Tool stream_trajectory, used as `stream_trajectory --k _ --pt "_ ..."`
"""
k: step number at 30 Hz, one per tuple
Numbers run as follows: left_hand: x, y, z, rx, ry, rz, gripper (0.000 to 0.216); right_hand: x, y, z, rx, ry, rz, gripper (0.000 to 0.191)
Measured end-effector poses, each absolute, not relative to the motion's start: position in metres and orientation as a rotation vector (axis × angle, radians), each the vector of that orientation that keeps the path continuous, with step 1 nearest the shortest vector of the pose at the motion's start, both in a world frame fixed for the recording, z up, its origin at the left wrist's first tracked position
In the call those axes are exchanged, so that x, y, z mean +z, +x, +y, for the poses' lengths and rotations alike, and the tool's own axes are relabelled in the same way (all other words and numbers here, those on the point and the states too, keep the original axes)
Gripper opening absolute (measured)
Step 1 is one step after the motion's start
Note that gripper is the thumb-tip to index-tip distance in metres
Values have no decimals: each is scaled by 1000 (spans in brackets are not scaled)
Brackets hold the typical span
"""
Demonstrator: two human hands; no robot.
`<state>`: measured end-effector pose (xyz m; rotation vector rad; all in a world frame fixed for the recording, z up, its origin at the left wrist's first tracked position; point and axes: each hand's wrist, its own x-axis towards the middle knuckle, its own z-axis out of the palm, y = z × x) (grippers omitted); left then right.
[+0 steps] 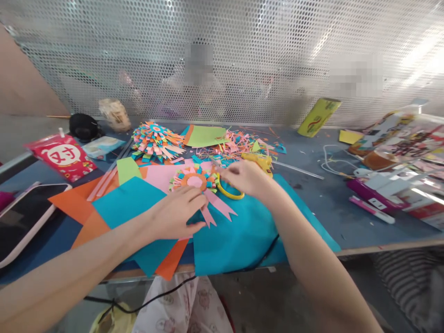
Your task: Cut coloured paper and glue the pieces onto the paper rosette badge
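Note:
A paper rosette [194,179] with an orange ring, pink centre, coloured fringe and pink ribbon tails [218,209] lies on blue paper sheets [239,236]. My left hand [176,213] rests on the paper just below the rosette, fingers curled and touching its lower edge and the tails. My right hand [243,178] sits at the rosette's right edge, fingers pinched together at the fringe. Yellow-handled scissors [231,193] lie under the right hand.
A finished stack of fringed rosettes [154,141] and paper scraps [236,143] lie behind. Orange, green and pink sheets lie to the left [74,203]. A tablet [24,217] and red packet [62,156] are far left, packaging and pens [373,206] to the right. A perforated metal screen [243,55] backs the table.

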<state>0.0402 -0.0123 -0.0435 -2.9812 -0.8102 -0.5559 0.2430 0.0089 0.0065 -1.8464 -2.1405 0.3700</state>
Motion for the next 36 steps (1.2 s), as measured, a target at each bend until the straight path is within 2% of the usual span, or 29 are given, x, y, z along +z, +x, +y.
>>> stream_trajectory --k 4,7,11,14,17,21,25,32,36 --pt "-47 34 -12 -730 -2920 -530 18 11 281 21 -74 -2435 -1618 53" --pt "-48 33 -11 -837 -2909 -324 22 1 309 33 7 -2688 -1507 62" --pt "-52 33 -11 -889 -2968 -261 28 -18 318 44 56 -2729 -1642 76" --pt "-52 32 -12 -934 -3050 -426 22 -26 312 51 33 -2803 -1638 72" --pt "-48 33 -12 -1009 -3155 -606 16 -29 310 58 -10 -2799 -1632 64" --pt "-44 35 -11 -1100 -3241 -878 13 -32 317 65 59 -2759 -1667 72" --pt "-43 36 -10 -1204 -3273 -1157 15 -33 322 67 72 -2713 -1590 67" --pt "-41 37 -11 -1402 -3232 -1323 7 -25 327 62 40 -2413 -1426 54" --pt "-41 36 -11 -1383 -3260 -1332 8 -21 324 58 -4 -2314 -1449 51"
